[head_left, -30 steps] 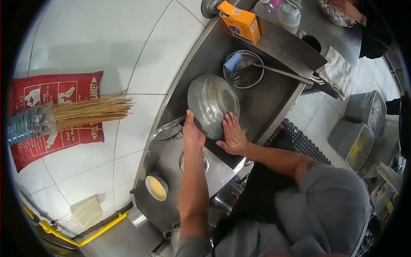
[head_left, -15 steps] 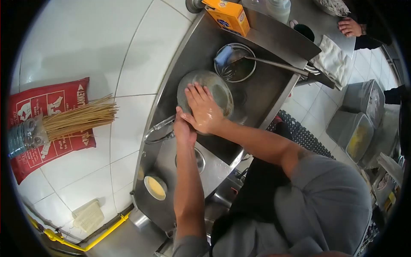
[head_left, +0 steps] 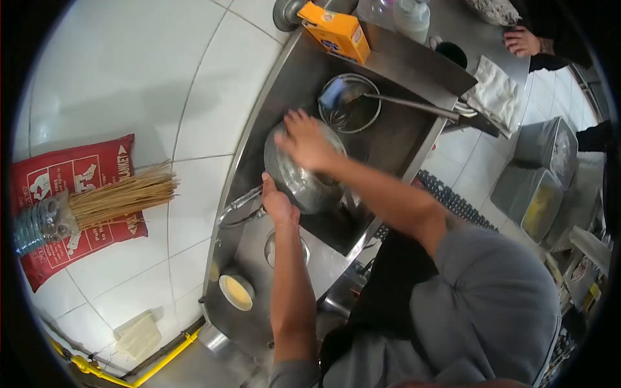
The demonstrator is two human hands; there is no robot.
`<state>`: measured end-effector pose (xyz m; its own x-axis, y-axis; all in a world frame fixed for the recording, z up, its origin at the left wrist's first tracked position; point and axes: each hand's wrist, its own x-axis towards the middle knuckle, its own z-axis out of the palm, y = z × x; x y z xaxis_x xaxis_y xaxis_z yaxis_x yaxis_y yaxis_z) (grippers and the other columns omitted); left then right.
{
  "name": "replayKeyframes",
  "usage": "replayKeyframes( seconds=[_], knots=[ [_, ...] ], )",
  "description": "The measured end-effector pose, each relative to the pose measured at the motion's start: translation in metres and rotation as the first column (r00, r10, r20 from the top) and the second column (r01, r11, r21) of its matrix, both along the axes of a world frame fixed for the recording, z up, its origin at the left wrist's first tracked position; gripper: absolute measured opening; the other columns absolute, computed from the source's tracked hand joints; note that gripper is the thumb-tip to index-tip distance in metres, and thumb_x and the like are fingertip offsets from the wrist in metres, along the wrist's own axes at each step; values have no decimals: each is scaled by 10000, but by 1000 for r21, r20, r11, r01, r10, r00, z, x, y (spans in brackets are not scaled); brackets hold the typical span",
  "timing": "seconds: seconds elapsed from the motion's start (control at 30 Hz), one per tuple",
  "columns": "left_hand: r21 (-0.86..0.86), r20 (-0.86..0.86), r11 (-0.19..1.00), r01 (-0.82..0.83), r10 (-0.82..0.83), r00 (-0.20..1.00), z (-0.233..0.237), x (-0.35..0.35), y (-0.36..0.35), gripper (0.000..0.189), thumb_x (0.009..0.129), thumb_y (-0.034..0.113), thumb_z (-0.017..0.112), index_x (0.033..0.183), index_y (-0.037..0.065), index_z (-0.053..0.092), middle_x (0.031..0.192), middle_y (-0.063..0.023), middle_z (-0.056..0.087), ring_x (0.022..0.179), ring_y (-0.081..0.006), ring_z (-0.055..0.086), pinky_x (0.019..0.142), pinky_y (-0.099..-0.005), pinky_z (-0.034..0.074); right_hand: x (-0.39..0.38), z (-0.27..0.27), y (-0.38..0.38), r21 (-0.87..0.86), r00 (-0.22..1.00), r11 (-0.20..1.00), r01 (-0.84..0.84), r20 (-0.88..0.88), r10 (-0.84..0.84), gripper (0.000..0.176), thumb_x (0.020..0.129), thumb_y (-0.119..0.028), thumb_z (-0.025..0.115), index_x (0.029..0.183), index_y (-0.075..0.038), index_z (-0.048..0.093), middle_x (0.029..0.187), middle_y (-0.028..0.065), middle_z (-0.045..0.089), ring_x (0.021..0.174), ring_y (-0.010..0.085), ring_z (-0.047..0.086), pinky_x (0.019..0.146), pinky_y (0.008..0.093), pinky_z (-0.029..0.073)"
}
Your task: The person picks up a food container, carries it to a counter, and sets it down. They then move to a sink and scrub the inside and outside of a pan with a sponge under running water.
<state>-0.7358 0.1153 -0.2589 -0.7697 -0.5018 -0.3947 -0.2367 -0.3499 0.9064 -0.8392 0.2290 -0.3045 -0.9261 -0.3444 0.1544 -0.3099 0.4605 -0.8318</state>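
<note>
A round metal bowl is tilted over the sink, wet and shiny on the side facing me. My left hand grips its near rim, thumb up at the edge and the other fingers partly hidden. Across the bowl's upper part lies my right hand, flat with fingers outstretched and slightly smeared by motion. Close beside my left hand is the metal faucet. Behind the bowl, a round metal pan in the sink holds a whisk and a blue sponge.
A long-handled utensil lies across the sink. An orange box stands on the far ledge. Near the wall sits a small bowl of yellow contents. Another person's hand rests on the far counter, by a white cloth.
My right hand has slid over the bowl, away from my left hand, uncovering more of the shiny surface. My left hand stays at the rim, a little lower in view.
</note>
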Motion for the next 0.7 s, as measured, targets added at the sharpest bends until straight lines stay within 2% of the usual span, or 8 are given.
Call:
replayKeyframes(
  seconds=[0.03, 0.13, 0.23, 0.33, 0.47, 0.53, 0.57, 0.7],
  knots=[
    [11, -1, 1000, -3, 3, 1000, -2, -2, -3, 496, 1037, 370, 430, 1271, -59, 516, 1254, -143, 584, 1114, -264, 578, 986, -386, 446, 46, 16, -3, -93, 991, 988, 125, -29, -128, 767, 952, -481, 462, 1422, 107, 317, 1509, 287, 292, 1429, 445, 216, 1156, 546, 177],
    [10, 43, 999, -44, 44, 998, 0, 1, -5, 501, 1041, 359, 420, 1270, -76, 517, 1251, -154, 585, 1118, -266, 574, 993, -384, 438, 148, -5, 15, -133, 999, 991, 32, 8, -31, 763, 949, -404, 490, 1456, 103, 230, 1518, 303, 244, 1436, 449, 189, 1174, 522, 141],
    [-144, 42, 986, -87, 94, 995, 1, 0, 6, 511, 1039, 361, 412, 1267, -85, 518, 1249, -174, 587, 1109, -283, 583, 992, -385, 441, 119, -91, 27, -338, 923, 886, 317, 324, -207, 749, 963, -391, 472, 1463, 105, 216, 1537, 301, 199, 1453, 434, 151, 1177, 516, 125],
    [-215, 60, 973, -83, 98, 993, -7, 1, 10, 564, 1029, 407, 422, 1290, -87, 501, 1267, -188, 578, 1120, -298, 586, 993, -402, 450, 62, -52, 13, -224, 888, 928, 298, 420, -184, 740, 982, -391, 439, 1476, 97, 183, 1556, 292, 159, 1467, 422, 110, 1184, 487, 117],
    [-255, 100, 955, -153, 183, 978, 19, 15, 14, 607, 1016, 445, 447, 1278, -100, 501, 1272, -194, 570, 1116, -286, 581, 977, -394, 457, 145, -43, 0, -199, 852, 850, 488, 321, -414, 684, 997, -441, 396, 1429, 87, 348, 1478, 288, 357, 1413, 388, 296, 1162, 391, 214],
    [-180, 63, 973, -145, 158, 985, 18, 45, -2, 624, 1023, 444, 394, 1331, -95, 451, 1341, -209, 516, 1187, -333, 543, 1026, -446, 428, 114, -79, 9, -572, 701, 575, 585, 714, -3, 681, 999, -467, 377, 1409, 76, 395, 1450, 283, 401, 1394, 374, 334, 1155, 375, 226],
    [-154, 42, 975, -159, 168, 985, 25, 61, -2, 629, 1022, 451, 389, 1328, -95, 453, 1330, -208, 523, 1172, -335, 553, 1019, -445, 435, 97, -87, 12, -648, 587, 363, 669, 761, 276, 683, 1000, -481, 368, 1399, 71, 419, 1435, 281, 423, 1385, 367, 354, 1151, 367, 233],
    [-223, -5, 955, -197, 201, 979, 48, 101, 20, 638, 1021, 463, 370, 1318, -94, 458, 1304, -208, 537, 1143, -338, 573, 1000, -454, 452, 47, -11, 27, -528, 888, 817, 231, 458, 45, 706, 967, -500, 405, 1417, 45, 395, 1439, 278, 408, 1397, 378, 325, 1159, 391, 228]
  ],
)
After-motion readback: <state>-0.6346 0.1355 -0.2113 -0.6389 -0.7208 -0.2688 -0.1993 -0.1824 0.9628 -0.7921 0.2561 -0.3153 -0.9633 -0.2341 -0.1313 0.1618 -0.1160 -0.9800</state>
